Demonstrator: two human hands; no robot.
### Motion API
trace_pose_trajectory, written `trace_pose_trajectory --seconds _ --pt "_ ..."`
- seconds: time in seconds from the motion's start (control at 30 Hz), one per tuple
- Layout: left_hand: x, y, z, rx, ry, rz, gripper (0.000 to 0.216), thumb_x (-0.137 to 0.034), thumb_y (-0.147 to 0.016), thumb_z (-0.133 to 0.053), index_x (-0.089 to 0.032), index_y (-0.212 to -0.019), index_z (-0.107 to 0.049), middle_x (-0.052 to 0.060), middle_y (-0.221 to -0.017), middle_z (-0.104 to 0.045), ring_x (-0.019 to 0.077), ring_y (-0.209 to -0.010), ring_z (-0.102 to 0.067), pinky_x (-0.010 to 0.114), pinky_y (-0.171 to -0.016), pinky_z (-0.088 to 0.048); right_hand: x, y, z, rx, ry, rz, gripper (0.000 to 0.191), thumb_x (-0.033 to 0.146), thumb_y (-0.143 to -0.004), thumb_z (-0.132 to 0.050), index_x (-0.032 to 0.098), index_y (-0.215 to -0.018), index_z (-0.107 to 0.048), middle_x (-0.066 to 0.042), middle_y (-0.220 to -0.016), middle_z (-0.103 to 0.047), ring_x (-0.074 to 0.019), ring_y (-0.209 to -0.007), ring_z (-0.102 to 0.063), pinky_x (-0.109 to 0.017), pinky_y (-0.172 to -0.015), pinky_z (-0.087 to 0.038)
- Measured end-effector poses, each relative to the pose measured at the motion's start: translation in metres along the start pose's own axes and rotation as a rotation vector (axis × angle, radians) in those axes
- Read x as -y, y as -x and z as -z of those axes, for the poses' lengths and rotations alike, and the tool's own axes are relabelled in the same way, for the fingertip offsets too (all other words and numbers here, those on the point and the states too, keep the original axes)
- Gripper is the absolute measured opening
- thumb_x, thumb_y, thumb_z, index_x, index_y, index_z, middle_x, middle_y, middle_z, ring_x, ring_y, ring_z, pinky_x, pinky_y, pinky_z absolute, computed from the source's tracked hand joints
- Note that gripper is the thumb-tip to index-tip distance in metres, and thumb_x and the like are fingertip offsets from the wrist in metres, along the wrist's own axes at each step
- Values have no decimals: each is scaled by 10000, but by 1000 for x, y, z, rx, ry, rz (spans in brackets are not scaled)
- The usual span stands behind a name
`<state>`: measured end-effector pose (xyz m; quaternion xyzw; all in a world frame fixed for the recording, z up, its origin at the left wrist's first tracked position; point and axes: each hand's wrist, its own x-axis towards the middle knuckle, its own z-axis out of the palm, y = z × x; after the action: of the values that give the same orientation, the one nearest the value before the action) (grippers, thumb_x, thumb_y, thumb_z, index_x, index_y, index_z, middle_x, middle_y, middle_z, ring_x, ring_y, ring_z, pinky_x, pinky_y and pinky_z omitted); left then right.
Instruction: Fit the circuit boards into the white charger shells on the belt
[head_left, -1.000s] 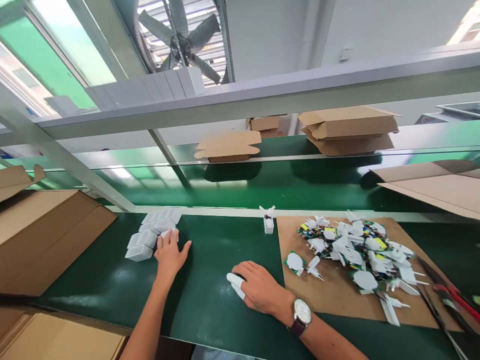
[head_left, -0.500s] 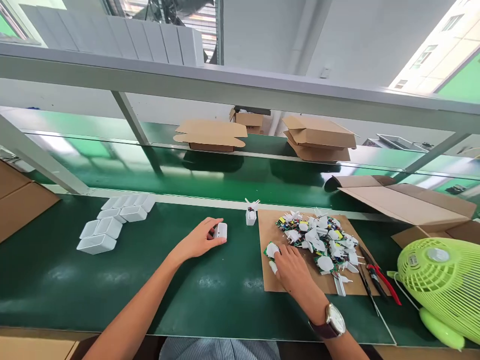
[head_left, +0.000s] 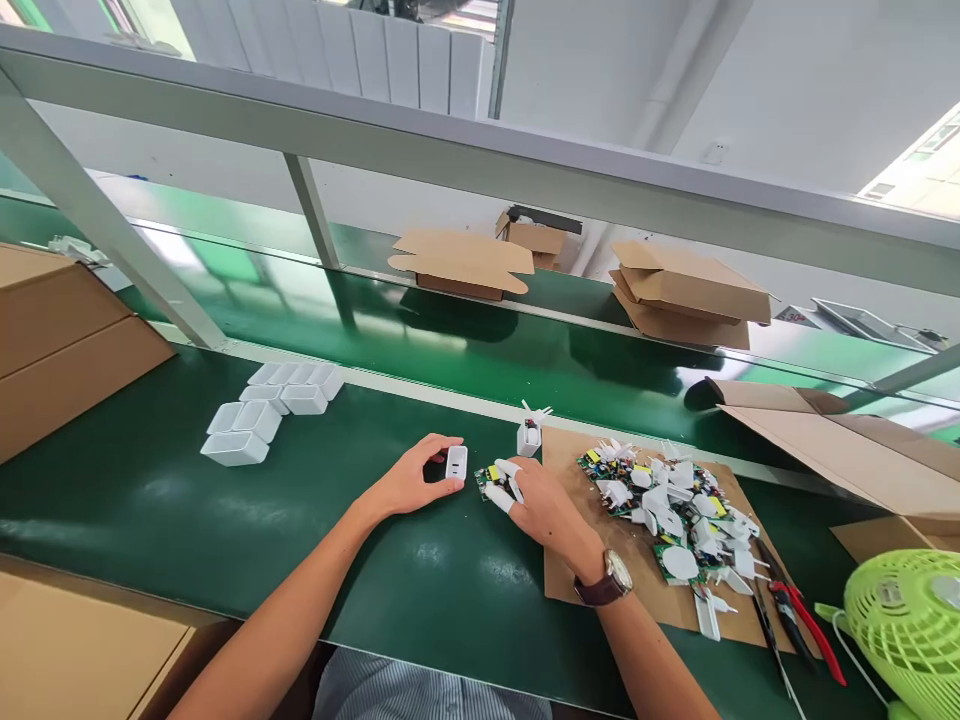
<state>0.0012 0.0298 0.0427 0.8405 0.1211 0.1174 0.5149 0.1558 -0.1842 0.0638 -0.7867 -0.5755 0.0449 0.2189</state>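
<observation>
My left hand [head_left: 414, 478] rests on the green bench [head_left: 150, 500], its fingers curled round a small white charger housing [head_left: 456, 462] with the open end facing me. Just to its right, my right hand [head_left: 538, 504], with white finger cots on two fingertips, pinches a small circuit board with a white plug part [head_left: 495, 476] and holds it close to the housing. A wristwatch [head_left: 609, 580] is on my right wrist.
A heap of circuit boards with plug parts [head_left: 667, 500] lies on a cardboard sheet [head_left: 570, 580]. One assembled white housing [head_left: 529, 434] stands by it. Several white housings [head_left: 262, 410] sit at left. Red-handled pliers [head_left: 802, 620], a green fan [head_left: 911, 630] and cardboard boxes [head_left: 60, 340] surround the bench.
My right hand has come off the heap on the cardboard and moved left with a circuit board toward the housing. My left hand still holds the housing, now turned upright.
</observation>
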Motion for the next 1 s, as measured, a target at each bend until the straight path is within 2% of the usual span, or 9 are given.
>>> trace_pose_trajectory --seconds 0.1,0.17,0.27,0.43,0.6,0.73,0.83,0.9,1.0 --pt "-2 -1 -1 29 -23 6 586 -403 -841 -729 -281 -1392 -570 66 -1351 -610 226 -1135 -651 402 -1056 -543 -9 2 3 41 -10 119 456 165 -897 -633 160 -1345 -550 -175 -1337 -625 -319 -1240 -577 -505 -1003 -531" --pt "-3 -1 -3 51 -39 24 693 -372 -816 -754 -284 -1458 -509 79 -1383 -593 241 -1155 -647 420 -1060 -541 -16 3 1 70 -44 153 549 78 -867 -579 168 -1404 -506 -157 -1306 -630 -300 -1255 -561 -501 -1015 -531" --pt "-1 0 -6 70 -52 16 848 -276 -798 -745 -265 -1557 -367 110 -1464 -549 270 -1252 -607 458 -1109 -500 -23 3 -8 53 -109 120 537 66 -872 -553 176 -1396 -507 -112 -1142 -654 -270 -1114 -613 -464 -937 -568" --pt "4 0 -12 19 -53 -44 880 -144 -813 -635 -263 -1599 -258 96 -1450 -572 243 -1283 -590 431 -1142 -461 -21 6 -18 -135 -214 149 491 108 -896 -571 212 -1368 -482 -113 -1167 -637 -271 -1079 -626 -443 -877 -589" --pt "4 -4 -16 -135 -159 65 869 -335 -798 -782 -293 -1551 -350 60 -1244 -615 220 -1038 -645 404 -953 -554 -14 9 -17 -306 -207 162 473 96 -881 -583 235 -1325 -497 -107 -1153 -634 -269 -1076 -623 -439 -878 -587" --pt "2 -2 -10 -28 -130 114 1135 -419 -633 -929 -327 -1571 -296 97 -1430 -521 202 -949 -639 386 -862 -576 -11 7 -14 -414 -177 131 557 105 -885 -590 274 -1399 -457 -102 -1165 -623 -277 -1098 -620 -466 -900 -578" --pt "0 0 -8 34 -118 142 817 -390 -747 -854 -281 -1460 -469 81 -1282 -633 206 -921 -646 391 -853 -585 -7 7 -11 -496 -192 130 613 106 -890 -596 292 -1446 -416 -96 -1161 -622 -275 -1092 -621 -480 -907 -573" --pt "-1 -1 -11 29 -143 59 592 -347 -810 -798 -268 -1350 -569 72 -1209 -666 243 -1041 -639 428 -938 -574 -3 8 -8 -514 -227 158 637 106 -894 -604 293 -1466 -399 -95 -1172 -625 -270 -1095 -620 -480 -918 -572" --pt "-2 -2 -20 -11 -182 -168 609 -275 -849 -758 -288 -1415 -533 93 -1330 -618 283 -1273 -550 490 -1110 -490 5 11 -6 -469 -246 213 682 110 -898 -612 295 -1505 -363 -100 -1203 -635 -272 -1110 -620 -483 -934 -575"
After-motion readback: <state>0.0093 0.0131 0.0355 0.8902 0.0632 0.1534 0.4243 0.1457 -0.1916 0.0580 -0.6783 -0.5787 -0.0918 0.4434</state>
